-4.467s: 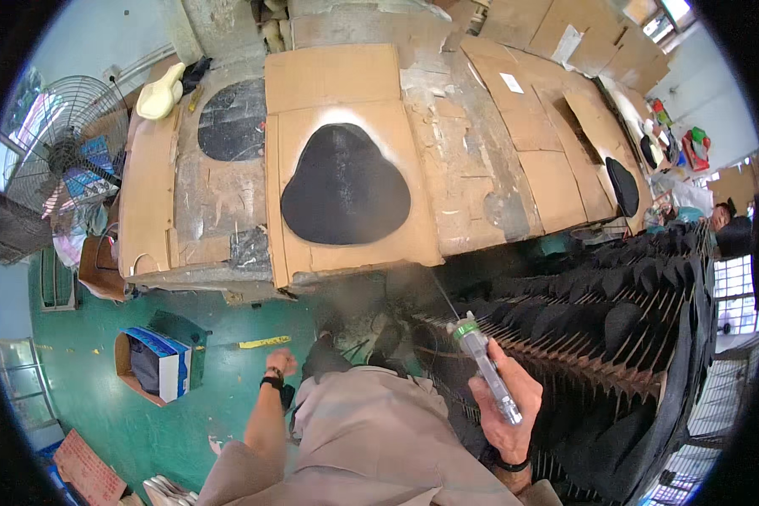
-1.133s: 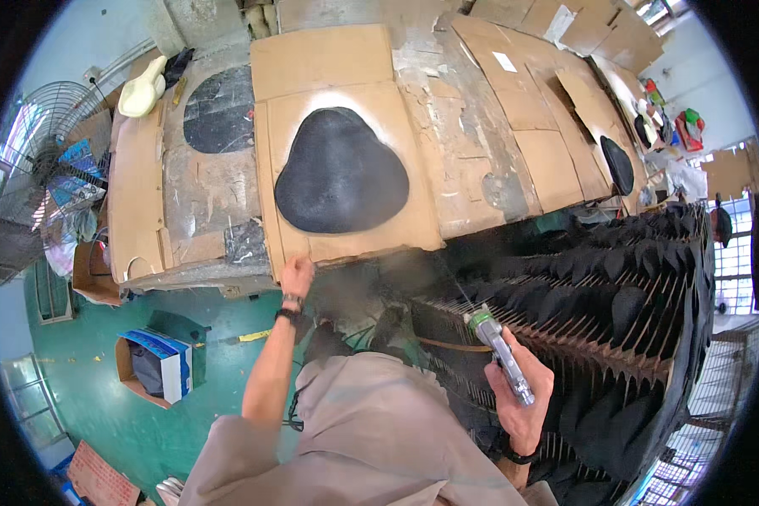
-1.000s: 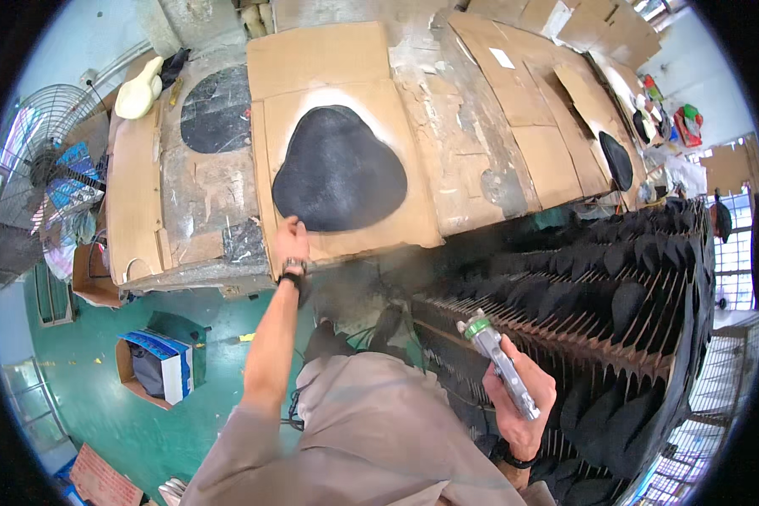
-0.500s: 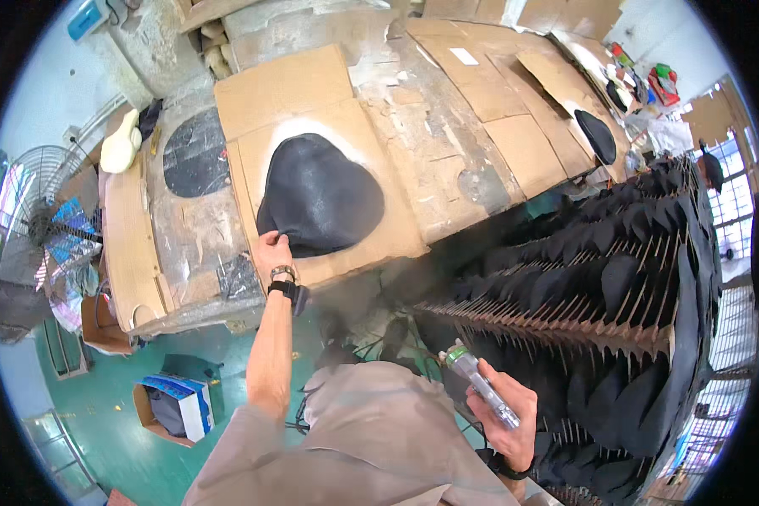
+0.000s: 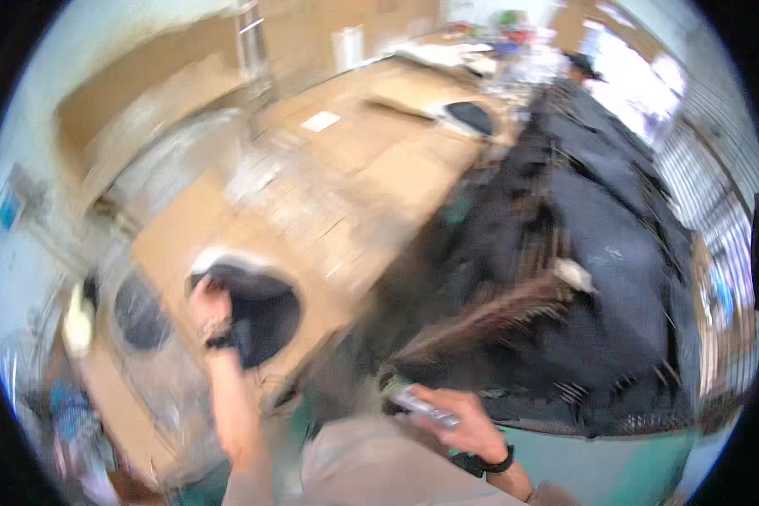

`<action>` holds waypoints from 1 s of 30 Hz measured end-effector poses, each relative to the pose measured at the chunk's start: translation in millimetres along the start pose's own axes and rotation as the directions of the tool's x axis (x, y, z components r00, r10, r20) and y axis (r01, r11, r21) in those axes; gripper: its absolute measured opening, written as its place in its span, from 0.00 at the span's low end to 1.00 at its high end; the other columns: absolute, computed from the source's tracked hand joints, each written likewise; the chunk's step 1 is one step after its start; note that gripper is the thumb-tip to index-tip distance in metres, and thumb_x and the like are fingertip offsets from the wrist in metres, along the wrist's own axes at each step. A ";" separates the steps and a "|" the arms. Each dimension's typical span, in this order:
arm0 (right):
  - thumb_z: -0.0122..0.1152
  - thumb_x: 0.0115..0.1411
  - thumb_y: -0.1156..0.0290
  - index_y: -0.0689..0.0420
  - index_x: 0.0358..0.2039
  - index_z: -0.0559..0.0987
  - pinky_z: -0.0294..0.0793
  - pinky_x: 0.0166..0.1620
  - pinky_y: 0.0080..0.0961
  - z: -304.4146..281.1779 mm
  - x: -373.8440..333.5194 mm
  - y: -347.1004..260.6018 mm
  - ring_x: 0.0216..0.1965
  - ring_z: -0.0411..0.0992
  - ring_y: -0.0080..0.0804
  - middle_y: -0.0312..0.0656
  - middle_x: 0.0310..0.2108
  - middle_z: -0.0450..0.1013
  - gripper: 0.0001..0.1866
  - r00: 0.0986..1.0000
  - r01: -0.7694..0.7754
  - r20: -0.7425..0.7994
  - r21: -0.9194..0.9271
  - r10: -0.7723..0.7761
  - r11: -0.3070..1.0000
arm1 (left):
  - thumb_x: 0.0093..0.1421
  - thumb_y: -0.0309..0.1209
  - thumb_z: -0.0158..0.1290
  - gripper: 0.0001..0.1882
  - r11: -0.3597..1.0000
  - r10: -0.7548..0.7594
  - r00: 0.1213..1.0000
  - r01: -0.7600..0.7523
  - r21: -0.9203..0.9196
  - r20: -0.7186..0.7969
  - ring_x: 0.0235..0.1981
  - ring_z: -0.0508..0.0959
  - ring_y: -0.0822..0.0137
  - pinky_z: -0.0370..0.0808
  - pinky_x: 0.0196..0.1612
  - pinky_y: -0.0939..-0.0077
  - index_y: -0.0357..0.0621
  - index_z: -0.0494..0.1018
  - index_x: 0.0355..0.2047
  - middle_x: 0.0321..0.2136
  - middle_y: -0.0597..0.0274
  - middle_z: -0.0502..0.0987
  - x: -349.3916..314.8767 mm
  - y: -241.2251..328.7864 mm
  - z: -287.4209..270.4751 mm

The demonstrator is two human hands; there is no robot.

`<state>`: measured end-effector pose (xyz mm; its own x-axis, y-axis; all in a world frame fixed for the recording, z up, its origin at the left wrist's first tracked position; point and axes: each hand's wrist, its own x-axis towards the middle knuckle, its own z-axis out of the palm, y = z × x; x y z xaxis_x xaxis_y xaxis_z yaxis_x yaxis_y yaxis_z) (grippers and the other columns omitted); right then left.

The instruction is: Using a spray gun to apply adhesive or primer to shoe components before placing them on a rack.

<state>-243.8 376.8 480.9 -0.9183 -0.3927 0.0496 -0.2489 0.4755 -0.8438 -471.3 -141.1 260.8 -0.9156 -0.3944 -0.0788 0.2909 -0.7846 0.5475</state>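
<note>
A rounded black fabric-like piece (image 5: pixel 266 312) lies on a sheet of tan cardboard on the worktable, with a white patch of cardboard along its far edge. My left hand (image 5: pixel 212 305) is over the piece's upper left edge; blur smears its fingers, so whether they grip the edge does not show. My right hand (image 5: pixel 462 423) is closed around a silver tube-shaped tool (image 5: pixel 426 405) with a greenish end. The tool is held low, in front of my body and apart from the black piece, its green end toward the left.
Long racks (image 5: pixel 599 312) hung with black pieces stand close on my right. Another black piece (image 5: pixel 470 118) lies on the far part of the cardboard-covered table (image 5: pixel 379 160). A dark round patch (image 5: pixel 141 314) and a pale yellow shape (image 5: pixel 79 320) are at the left. Someone's dark-haired head (image 5: pixel 579 67) shows beyond the racks.
The view has swung to the right and blurred. My left hand has gone from the black piece's near edge to its upper left edge. My right hand still holds the silver tool.
</note>
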 end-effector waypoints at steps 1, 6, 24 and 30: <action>0.67 0.58 0.68 0.64 0.57 0.76 0.77 0.44 0.36 0.1 0.9 9.7 0.39 0.80 0.48 0.54 0.41 0.80 0.27 0.998 -0.059 -0.003 -0.001 0.059 0.998 | 0.60 0.23 0.53 0.12 0.996 -0.051 0.998 0.054 -0.077 0.039 0.41 0.80 0.56 0.76 0.52 0.63 0.34 0.76 0.44 0.39 0.50 0.81 6.8 -8.8 40.8; 0.60 0.63 0.67 0.61 0.61 0.72 0.76 0.46 0.40 16.6 -14.7 28.5 0.44 0.78 0.53 0.56 0.46 0.78 0.27 0.997 -0.053 0.059 0.115 0.046 0.992 | 0.58 0.27 0.52 0.19 0.997 0.072 0.992 -0.069 0.034 -0.102 0.50 0.77 0.51 0.74 0.58 0.52 0.30 0.73 0.49 0.48 0.46 0.78 39.3 32.1 -18.5; 0.62 0.63 0.69 0.55 0.66 0.70 0.75 0.51 0.31 -8.3 -94.4 -42.8 0.47 0.79 0.38 0.48 0.55 0.76 0.30 0.869 -0.306 -0.348 0.179 0.352 0.935 | 0.59 0.49 0.62 0.25 0.384 0.740 0.660 -0.574 0.723 0.131 0.32 0.79 0.54 0.78 0.44 0.65 0.34 0.78 0.36 0.31 0.52 0.80 107.3 44.9 -85.7; 0.54 0.55 0.83 0.57 0.71 0.62 0.75 0.51 0.27 -53.3 -173.4 -98.1 0.44 0.78 0.29 0.45 0.45 0.80 0.40 0.643 -0.142 -0.645 0.429 0.413 0.892 | 0.65 0.40 0.58 0.17 0.161 0.762 0.533 -0.707 0.689 0.369 0.23 0.75 0.61 0.76 0.29 0.66 0.35 0.76 0.33 0.26 0.56 0.77 -18.1 66.1 56.2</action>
<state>-76.5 440.2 583.5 -0.8919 0.4514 0.0282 0.0408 0.1423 -0.9890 -451.1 -159.0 345.2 -0.3689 -0.6311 0.6823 0.5023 0.4823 0.7177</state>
